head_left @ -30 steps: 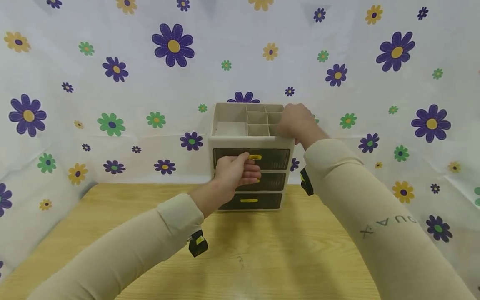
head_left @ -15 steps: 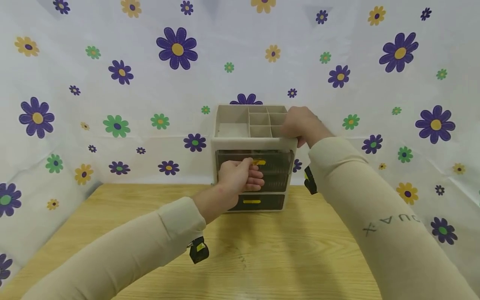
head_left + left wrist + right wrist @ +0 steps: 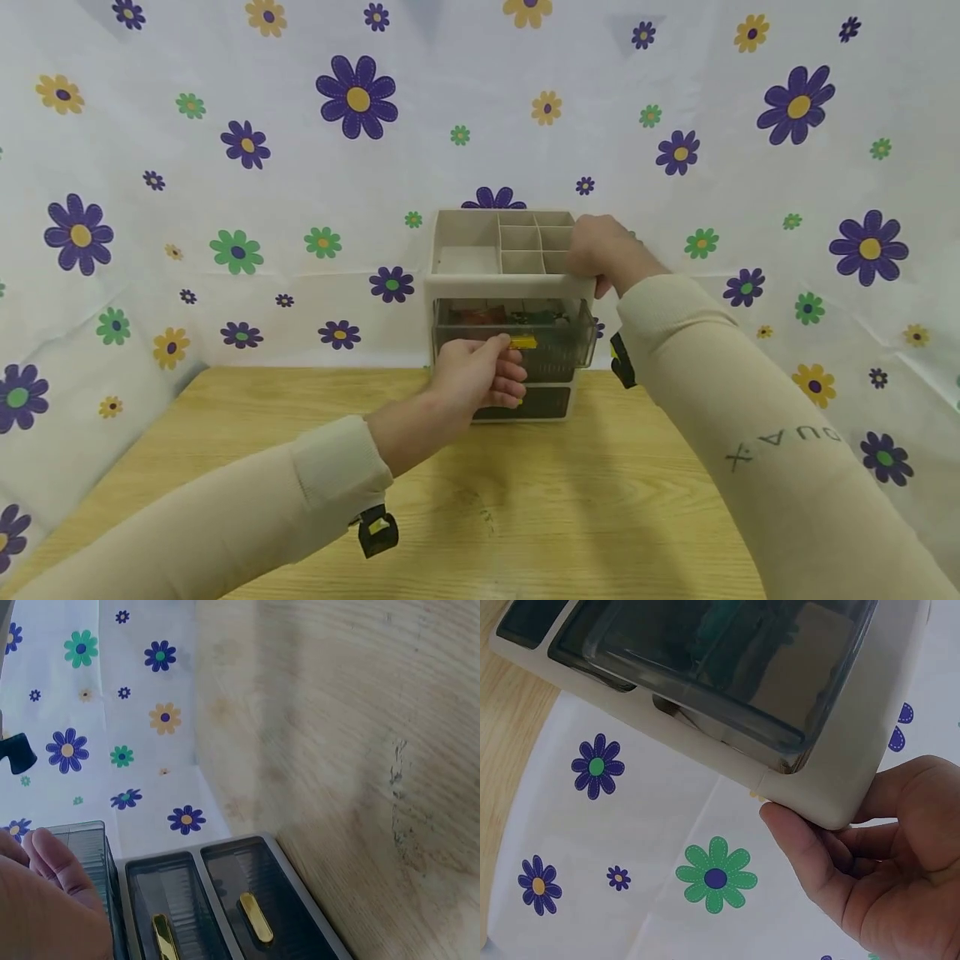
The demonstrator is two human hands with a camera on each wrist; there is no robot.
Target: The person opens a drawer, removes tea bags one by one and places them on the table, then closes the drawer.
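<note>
A cream drawer unit with three dark see-through drawers stands at the back of the table. Its top drawer is pulled partly out, and reddish and dark items show inside. My left hand pinches that drawer's yellow handle between thumb and fingers. At the unit's top right corner, my right hand grips the edge; in the right wrist view the thumb of that hand lies against the side of the cream frame.
Open compartments form the unit's top. The two lower drawers are closed, with yellow handles in the left wrist view. Behind stands a white flowered cloth, and wooden table surface lies in front.
My left hand has moved toward me and slightly down, and the top drawer has slid out from closed. My right hand has stayed on the unit's corner.
</note>
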